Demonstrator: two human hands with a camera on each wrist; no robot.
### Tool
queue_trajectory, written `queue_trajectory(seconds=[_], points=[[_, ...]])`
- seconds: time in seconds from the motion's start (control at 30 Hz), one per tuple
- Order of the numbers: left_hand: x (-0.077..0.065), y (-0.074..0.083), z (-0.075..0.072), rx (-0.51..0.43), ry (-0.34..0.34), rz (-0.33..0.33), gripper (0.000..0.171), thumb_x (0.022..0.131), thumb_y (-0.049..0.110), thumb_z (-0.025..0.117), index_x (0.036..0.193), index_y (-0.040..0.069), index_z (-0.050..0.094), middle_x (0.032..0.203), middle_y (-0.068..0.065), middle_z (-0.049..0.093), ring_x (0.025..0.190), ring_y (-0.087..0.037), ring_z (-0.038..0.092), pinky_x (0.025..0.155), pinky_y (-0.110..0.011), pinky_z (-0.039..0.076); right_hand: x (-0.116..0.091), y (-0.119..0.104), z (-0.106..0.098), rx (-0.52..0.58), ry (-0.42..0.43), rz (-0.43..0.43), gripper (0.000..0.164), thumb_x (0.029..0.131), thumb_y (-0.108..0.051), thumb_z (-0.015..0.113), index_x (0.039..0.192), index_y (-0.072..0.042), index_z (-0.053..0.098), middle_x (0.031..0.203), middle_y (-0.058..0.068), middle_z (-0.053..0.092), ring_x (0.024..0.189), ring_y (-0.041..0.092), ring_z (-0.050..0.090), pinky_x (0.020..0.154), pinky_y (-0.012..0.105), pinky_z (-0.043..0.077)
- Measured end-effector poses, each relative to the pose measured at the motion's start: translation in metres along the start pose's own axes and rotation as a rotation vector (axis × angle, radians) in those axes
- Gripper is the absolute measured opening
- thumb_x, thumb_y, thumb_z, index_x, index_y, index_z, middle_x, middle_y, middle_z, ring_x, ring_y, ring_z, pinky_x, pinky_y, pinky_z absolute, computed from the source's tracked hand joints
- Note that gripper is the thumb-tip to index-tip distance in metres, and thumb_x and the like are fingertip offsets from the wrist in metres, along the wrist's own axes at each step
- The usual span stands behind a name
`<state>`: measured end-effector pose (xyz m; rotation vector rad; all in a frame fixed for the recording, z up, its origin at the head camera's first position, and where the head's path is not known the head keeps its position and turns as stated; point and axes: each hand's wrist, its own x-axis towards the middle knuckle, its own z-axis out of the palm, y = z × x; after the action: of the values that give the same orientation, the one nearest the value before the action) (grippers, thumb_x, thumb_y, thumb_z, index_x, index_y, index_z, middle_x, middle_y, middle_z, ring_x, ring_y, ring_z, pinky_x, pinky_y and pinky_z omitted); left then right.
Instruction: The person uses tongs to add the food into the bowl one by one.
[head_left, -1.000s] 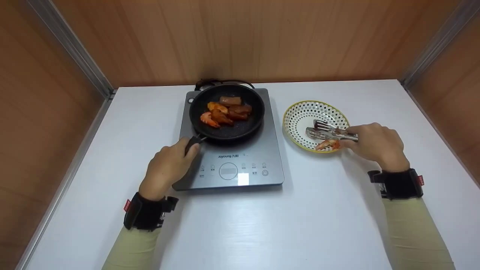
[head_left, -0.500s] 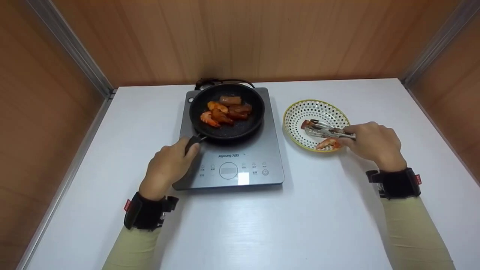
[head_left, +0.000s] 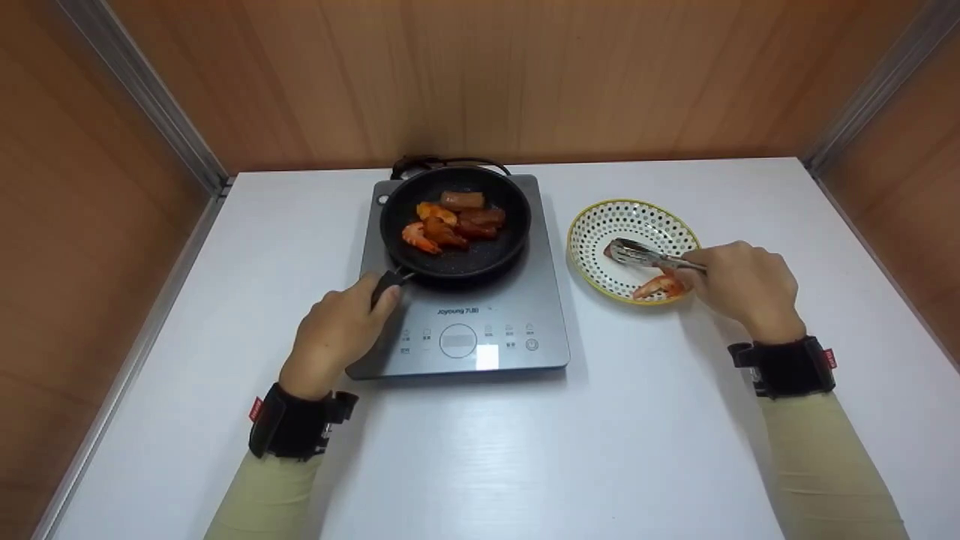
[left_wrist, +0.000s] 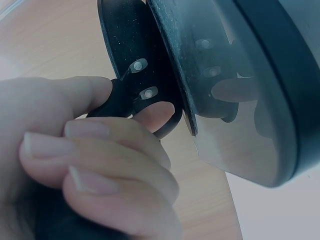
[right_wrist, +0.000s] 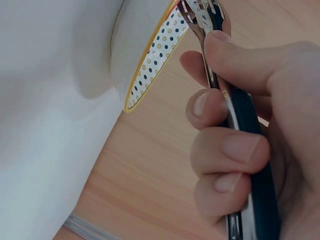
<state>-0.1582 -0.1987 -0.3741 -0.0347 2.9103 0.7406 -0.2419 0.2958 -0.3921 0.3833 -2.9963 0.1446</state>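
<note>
My left hand [head_left: 334, 337] grips the black handle [head_left: 386, 285] of a frying pan [head_left: 472, 262]. The pan sits on an induction cooker [head_left: 529, 300] and holds a shrimp [head_left: 420, 238], a sausage piece [head_left: 463, 199] and several browned pieces. In the left wrist view, curled fingers wrap the handle beside the pan's riveted wall [left_wrist: 135, 35]. My right hand [head_left: 746, 289] grips metal tongs [head_left: 649, 256], whose tips are low over a dotted plate [head_left: 589, 259]. A small reddish-brown piece [head_left: 608, 251] shows at the tips, mostly hidden. Another shrimp [head_left: 656, 287] lies near the plate's front rim.
A white table [head_left: 487, 450] carries everything. Wooden panels [head_left: 487, 82] enclose it at the back and both sides. A black cord [head_left: 465, 161] runs behind the pan along the cooker's rear edge.
The right hand has shifted slightly left with the tongs. The tong arms have drawn together near the reddish-brown piece, which now shows less. Left hand and pan have stayed in place.
</note>
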Motion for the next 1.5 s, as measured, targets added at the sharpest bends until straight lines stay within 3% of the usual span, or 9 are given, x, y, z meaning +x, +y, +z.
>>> queue_trajectory(seconds=[0.13, 0.23, 0.43, 0.57, 0.77, 1.03, 1.23, 1.5], points=[[0.000, 0.000, 0.000, -0.006, 0.000, -0.001, 0.032, 0.114, 0.042, 0.047, 0.113, 0.011, 0.055, 0.084, -0.010, 0.059, 0.076, -0.029, 0.059, 0.060, -0.037, 0.040, 0.000, -0.003, -0.001, -0.011, 0.040, -0.021, 0.027, 0.099, -0.034, 0.076, 0.123, -0.022, 0.080, 0.084, 0.014, 0.072, 0.067, 0.032, 0.058, 0.051, 0.044, 0.038], [0.000, 0.000, 0.001, -0.008, 0.002, 0.000, 0.032, 0.114, 0.042, 0.047, 0.113, 0.011, 0.054, 0.085, -0.011, 0.060, 0.077, -0.029, 0.059, 0.061, -0.038, 0.040, -0.001, -0.011, -0.003, 0.004, 0.120, -0.043, 0.025, 0.098, -0.034, 0.078, 0.121, -0.023, 0.081, 0.074, 0.008, 0.065, 0.061, 0.029, 0.050, 0.049, 0.039, 0.031], [0.002, 0.003, 0.002, -0.011, -0.003, 0.006, 0.033, 0.114, 0.044, 0.046, 0.114, 0.012, 0.055, 0.089, -0.014, 0.062, 0.078, -0.030, 0.060, 0.061, -0.038, 0.041, -0.003, -0.042, -0.009, 0.079, 0.406, -0.192, 0.020, 0.095, -0.026, 0.082, 0.113, -0.018, 0.083, 0.089, 0.010, 0.079, 0.056, 0.028, 0.060, 0.043, 0.038, 0.033], [0.003, 0.003, 0.002, -0.007, -0.005, 0.004, 0.034, 0.114, 0.044, 0.045, 0.116, 0.012, 0.055, 0.092, -0.015, 0.064, 0.079, -0.031, 0.060, 0.062, -0.039, 0.041, 0.007, -0.073, -0.011, 0.090, 0.473, -0.302, 0.017, 0.095, -0.027, 0.083, 0.108, -0.018, 0.083, 0.080, 0.005, 0.077, 0.052, 0.023, 0.056, 0.040, 0.039, 0.035], [0.003, 0.002, 0.001, -0.003, -0.001, 0.009, 0.034, 0.114, 0.044, 0.045, 0.116, 0.012, 0.054, 0.093, -0.016, 0.063, 0.079, -0.031, 0.060, 0.062, -0.039, 0.041, 0.026, -0.129, -0.017, 0.031, 0.471, -0.433, 0.015, 0.098, -0.035, 0.079, 0.104, -0.022, 0.081, 0.069, -0.002, 0.068, 0.052, 0.022, 0.057, 0.042, 0.041, 0.037], [0.003, 0.004, 0.003, 0.001, 0.014, 0.015, 0.033, 0.114, 0.043, 0.046, 0.113, 0.011, 0.055, 0.090, -0.015, 0.064, 0.077, -0.031, 0.060, 0.060, -0.039, 0.041, 0.051, -0.188, -0.014, -0.125, 0.354, -0.507, 0.013, 0.101, -0.032, 0.073, 0.101, -0.021, 0.079, 0.071, 0.002, 0.067, 0.049, 0.026, 0.055, 0.042, 0.042, 0.040], [0.003, 0.004, 0.003, -0.004, 0.006, 0.014, 0.035, 0.114, 0.046, 0.045, 0.115, 0.012, 0.055, 0.093, -0.015, 0.064, 0.080, -0.031, 0.060, 0.063, -0.040, 0.041, 0.058, -0.208, -0.011, -0.202, 0.309, -0.527, 0.017, 0.101, -0.034, 0.073, 0.098, -0.017, 0.077, 0.075, 0.004, 0.070, 0.052, 0.029, 0.060, 0.046, 0.045, 0.048], [0.002, 0.003, 0.002, 0.002, 0.005, 0.010, 0.036, 0.114, 0.046, 0.044, 0.116, 0.012, 0.055, 0.094, -0.016, 0.065, 0.080, -0.032, 0.061, 0.063, -0.039, 0.041, 0.058, -0.216, -0.007, -0.222, 0.289, -0.530, 0.019, 0.101, -0.034, 0.073, 0.099, -0.015, 0.076, 0.079, 0.007, 0.071, 0.056, 0.030, 0.062, 0.049, 0.046, 0.051]])
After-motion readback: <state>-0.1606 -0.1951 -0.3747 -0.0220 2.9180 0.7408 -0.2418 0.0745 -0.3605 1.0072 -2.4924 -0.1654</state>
